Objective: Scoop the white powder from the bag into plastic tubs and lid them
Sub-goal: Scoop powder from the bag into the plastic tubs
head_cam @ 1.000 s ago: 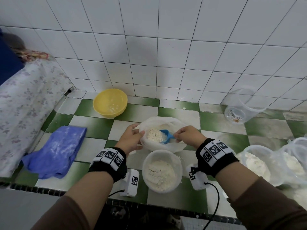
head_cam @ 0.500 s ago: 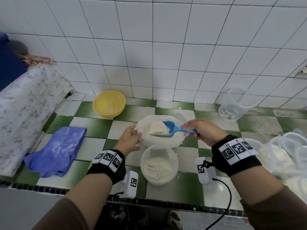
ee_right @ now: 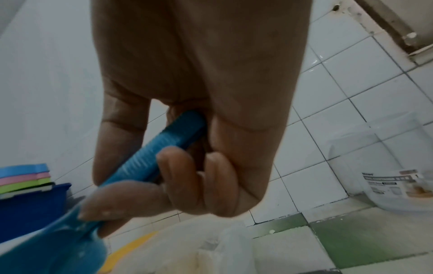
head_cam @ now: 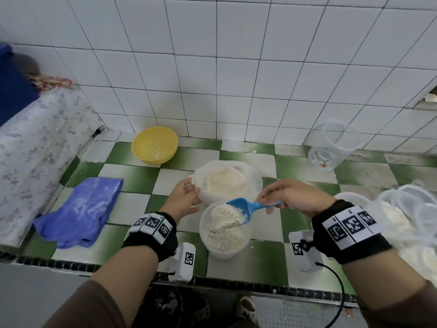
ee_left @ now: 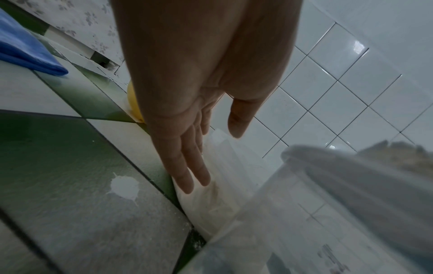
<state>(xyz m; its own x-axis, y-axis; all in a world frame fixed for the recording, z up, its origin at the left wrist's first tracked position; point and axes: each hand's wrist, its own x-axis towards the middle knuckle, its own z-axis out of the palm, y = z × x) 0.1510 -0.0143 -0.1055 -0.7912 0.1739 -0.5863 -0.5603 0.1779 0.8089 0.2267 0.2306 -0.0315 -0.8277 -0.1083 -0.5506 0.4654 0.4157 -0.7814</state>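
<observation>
You wear brown sleeves, and black wristbands with white square-coded tags circle both your wrists

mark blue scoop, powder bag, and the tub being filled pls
blue scoop (head_cam: 256, 205): head view, on the handle just behind the bowl.
powder bag (head_cam: 253, 183): head view, on the bag's right plastic wall.
tub (head_cam: 221, 253): head view, on the near outer wall below the powder.

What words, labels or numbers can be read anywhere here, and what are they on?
No text can be read.
Clear jar: its printed label has lines of text and a small picture, too blurred to read.
Wristbands and white camera units: black-and-white square code patterns, no words.
Tub being filled: a faint dark marking, illegible.
</observation>
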